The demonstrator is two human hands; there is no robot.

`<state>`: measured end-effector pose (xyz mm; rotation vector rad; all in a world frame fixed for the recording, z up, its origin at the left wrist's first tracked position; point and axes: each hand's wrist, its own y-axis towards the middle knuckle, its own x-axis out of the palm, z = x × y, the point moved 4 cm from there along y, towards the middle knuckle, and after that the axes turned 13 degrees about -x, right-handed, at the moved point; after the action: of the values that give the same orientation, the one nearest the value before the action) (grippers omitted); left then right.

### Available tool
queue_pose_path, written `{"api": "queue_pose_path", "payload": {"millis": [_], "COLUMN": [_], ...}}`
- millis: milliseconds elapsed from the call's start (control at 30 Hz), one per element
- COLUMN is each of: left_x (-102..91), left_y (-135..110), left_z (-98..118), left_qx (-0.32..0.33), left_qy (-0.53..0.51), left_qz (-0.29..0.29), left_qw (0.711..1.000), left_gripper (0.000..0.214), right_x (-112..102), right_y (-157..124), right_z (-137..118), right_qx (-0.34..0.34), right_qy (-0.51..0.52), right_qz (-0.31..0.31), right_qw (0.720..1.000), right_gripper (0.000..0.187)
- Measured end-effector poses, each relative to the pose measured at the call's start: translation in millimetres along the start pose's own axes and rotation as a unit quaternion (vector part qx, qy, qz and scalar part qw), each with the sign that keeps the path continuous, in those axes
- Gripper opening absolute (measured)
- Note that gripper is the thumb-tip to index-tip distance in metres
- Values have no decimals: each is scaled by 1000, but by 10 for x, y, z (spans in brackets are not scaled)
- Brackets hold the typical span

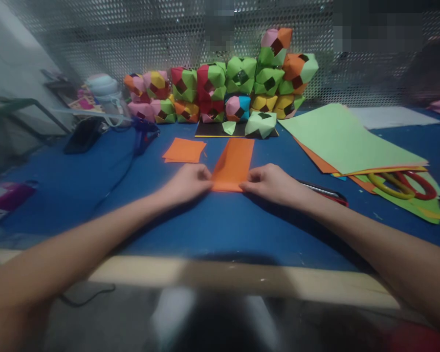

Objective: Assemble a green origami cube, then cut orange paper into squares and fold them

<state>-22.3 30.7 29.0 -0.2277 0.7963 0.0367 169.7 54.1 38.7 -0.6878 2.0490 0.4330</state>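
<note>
An orange sheet of paper (233, 164) lies on the blue tabletop with a fold along its near edge. My left hand (190, 182) pinches its near left corner between thumb and fingers. At the near right corner my right hand (267, 183) does the same. A small stack of orange paper squares (184, 150) rests just beyond my left hand. Partly hidden behind my right forearm is a dark, red-edged tool (330, 194), perhaps a cutter.
Folded paper balls (242, 76) are stacked along the back by a perforated metal panel. Large coloured sheets (352, 142) and scissors with yellow and red handles (390, 186) lie at right. A dark phone (83, 135), blue glue gun (142, 134) and cable are at left.
</note>
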Motion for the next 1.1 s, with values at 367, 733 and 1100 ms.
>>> {"api": "queue_pose_path", "payload": {"millis": [367,733,1100], "left_x": [-16,-12,-5], "left_y": [-15,-40,-66], "left_z": [-14,-37,-75], "left_qx": [3,7,23], "left_qy": [34,29,9], "left_qz": [4,4,-9], "left_qw": [999,1000,1000], "left_gripper": [12,11,11], "right_x": [-19,-36,-6], "right_y": [-15,-21,1], "right_z": [-27,-38,-8], "right_qx": [-2,1,-31], "right_qy": [7,10,-32], "right_qz": [-10,-42,-43], "right_qw": [1000,999,998], "right_gripper": [35,27,30]}}
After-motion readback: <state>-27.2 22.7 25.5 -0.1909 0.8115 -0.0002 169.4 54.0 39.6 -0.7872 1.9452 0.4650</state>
